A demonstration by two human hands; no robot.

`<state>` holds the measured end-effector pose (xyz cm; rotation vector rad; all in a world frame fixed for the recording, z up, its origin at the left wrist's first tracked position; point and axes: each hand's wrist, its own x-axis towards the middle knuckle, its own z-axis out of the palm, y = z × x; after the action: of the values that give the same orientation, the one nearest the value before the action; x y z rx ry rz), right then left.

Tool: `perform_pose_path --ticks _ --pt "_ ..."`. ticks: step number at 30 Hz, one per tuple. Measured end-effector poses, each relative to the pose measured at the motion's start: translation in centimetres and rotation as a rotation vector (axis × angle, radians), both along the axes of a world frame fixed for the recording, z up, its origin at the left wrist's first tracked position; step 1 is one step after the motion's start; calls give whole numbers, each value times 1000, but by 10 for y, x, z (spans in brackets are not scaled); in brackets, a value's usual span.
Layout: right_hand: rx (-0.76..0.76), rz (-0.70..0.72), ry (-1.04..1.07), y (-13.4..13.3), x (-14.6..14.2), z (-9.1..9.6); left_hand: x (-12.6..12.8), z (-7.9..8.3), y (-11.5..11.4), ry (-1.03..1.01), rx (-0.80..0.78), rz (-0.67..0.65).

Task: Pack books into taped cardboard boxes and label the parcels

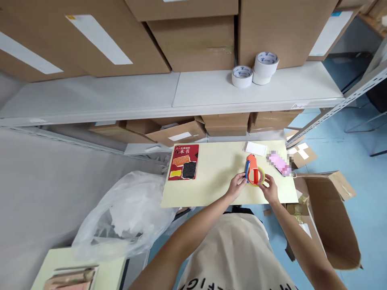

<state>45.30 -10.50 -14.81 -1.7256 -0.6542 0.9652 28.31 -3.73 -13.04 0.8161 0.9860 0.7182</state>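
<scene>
Near right on the table (211,185), the left hand (237,186) pinches the orange tape dispenser (252,168); the right hand (270,189) pinches its tape roll (261,177). Pulling tape needs a firm hold.

The pale yellow table (217,177) carries a red book (184,162), a white card (255,148) and a pink item (279,163).
</scene>
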Motion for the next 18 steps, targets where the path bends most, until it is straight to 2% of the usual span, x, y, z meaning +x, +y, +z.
perform_pose_path --ticks 3,7,18 --pt "-50 -8 -6 -13 3 -25 3 -19 -4 42 -142 -38" --pt "-109 -38 -7 -21 7 -42 10 -34 -5 69 -199 -85" --pt "-202 -44 35 -21 14 -54 23 -60 -4 59 -202 -91"
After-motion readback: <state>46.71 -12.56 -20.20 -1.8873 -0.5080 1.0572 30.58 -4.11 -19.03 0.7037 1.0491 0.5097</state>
